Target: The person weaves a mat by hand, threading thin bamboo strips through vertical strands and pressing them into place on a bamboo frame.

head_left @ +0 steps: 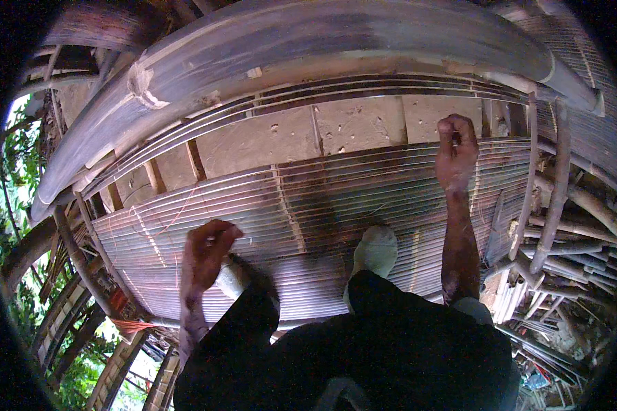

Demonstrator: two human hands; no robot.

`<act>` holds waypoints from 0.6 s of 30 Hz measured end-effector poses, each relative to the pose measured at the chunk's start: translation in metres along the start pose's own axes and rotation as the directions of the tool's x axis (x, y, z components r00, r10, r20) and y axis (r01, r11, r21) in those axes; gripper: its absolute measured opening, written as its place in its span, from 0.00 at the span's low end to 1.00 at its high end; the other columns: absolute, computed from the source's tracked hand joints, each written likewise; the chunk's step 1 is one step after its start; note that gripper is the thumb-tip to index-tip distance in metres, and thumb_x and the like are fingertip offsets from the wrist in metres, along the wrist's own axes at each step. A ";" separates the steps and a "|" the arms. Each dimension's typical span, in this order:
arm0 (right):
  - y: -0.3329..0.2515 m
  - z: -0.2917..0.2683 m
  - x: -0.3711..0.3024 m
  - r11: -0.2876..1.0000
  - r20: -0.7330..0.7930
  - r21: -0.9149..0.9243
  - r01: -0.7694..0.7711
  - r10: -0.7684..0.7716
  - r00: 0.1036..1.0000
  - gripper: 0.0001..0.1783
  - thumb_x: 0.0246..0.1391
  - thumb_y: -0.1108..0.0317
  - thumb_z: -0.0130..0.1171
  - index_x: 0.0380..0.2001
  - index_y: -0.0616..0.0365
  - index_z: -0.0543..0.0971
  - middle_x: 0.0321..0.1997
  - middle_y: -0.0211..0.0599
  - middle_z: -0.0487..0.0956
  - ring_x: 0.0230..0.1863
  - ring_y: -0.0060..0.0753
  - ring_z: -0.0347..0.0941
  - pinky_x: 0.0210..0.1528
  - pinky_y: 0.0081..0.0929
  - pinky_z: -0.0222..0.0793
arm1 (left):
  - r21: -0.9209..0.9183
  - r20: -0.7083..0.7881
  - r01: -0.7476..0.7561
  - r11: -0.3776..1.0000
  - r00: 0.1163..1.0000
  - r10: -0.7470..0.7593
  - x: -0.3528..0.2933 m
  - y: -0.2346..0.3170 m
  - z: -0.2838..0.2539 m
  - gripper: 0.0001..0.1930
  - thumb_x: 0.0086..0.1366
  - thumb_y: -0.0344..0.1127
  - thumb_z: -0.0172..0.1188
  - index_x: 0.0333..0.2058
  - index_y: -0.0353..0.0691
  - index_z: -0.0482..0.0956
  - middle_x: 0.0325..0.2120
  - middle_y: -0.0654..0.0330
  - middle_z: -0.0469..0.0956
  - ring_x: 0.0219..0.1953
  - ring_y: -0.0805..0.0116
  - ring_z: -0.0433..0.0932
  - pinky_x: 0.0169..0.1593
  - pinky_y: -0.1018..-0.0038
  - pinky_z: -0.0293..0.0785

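Note:
I stand on a platform of narrow slats (pixel 336 205), laid side by side and crossed by pale bindings. My right hand (pixel 458 152) is raised over the far right edge of the slats, its fingers curled in against the thumb. Whatever it may pinch is too small to see. Lower and to the left, my left hand (pixel 209 252) is bent at the wrist with its fingers drawn together, above my left foot. Its grip, too, hides any thing inside. A thin reddish strand (pixel 178 264) runs across the slats beside the left hand.
A thick bamboo pole (pixel 336 41) spans the far side. Between it and the slats, long thin strips (pixel 267 103) cross a gap above bare ground (pixel 363 123). A dark blade-shaped piece (pixel 496 216) lies at right. Stacked poles (pixel 576 257) lie beyond; orange strands (pixel 131 325) hang at lower left.

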State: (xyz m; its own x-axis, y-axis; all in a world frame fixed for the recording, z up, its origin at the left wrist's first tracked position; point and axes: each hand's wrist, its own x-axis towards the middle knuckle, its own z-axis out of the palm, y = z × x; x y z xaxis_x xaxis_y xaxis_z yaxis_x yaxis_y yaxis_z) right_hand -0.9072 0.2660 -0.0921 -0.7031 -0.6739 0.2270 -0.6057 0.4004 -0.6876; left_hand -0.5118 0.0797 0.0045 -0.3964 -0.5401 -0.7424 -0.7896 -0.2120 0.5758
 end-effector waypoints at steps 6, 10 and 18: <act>-0.064 0.037 -0.013 0.899 0.318 0.382 0.215 -0.346 0.883 0.15 0.54 0.63 0.64 0.42 0.58 0.75 0.42 0.43 0.77 0.46 0.47 0.75 0.49 0.38 0.71 | 0.040 -0.287 -0.201 0.979 0.936 0.204 -0.052 0.058 -0.060 0.07 0.63 0.31 0.63 0.32 0.32 0.82 0.24 0.66 0.78 0.23 0.83 0.65 0.28 0.83 0.57; -0.146 0.052 -0.027 0.842 0.596 0.520 0.143 -0.478 0.646 0.22 0.51 0.57 0.69 0.46 0.57 0.79 0.48 0.42 0.78 0.50 0.44 0.75 0.50 0.38 0.71 | -0.008 -0.285 -0.461 0.888 0.852 0.439 -0.077 0.070 -0.077 0.07 0.61 0.31 0.64 0.29 0.31 0.82 0.23 0.63 0.78 0.22 0.82 0.66 0.27 0.82 0.58; -0.096 0.050 0.009 0.929 0.658 0.370 0.012 -0.271 0.703 0.11 0.56 0.59 0.64 0.34 0.56 0.84 0.34 0.39 0.84 0.39 0.42 0.81 0.43 0.39 0.74 | 0.366 -0.448 -0.214 0.906 0.813 0.373 0.025 0.016 -0.077 0.06 0.60 0.30 0.66 0.30 0.33 0.83 0.24 0.58 0.82 0.25 0.71 0.78 0.33 0.73 0.73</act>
State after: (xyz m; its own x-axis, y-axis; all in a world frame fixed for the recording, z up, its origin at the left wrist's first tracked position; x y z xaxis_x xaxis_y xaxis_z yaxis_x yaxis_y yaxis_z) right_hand -0.8366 0.1908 -0.0588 -0.0855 -0.9905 -0.1078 -0.4330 0.1344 -0.8913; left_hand -0.4981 0.0004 0.0215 -0.4068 -0.8827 -0.2353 -0.8016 0.2214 0.5554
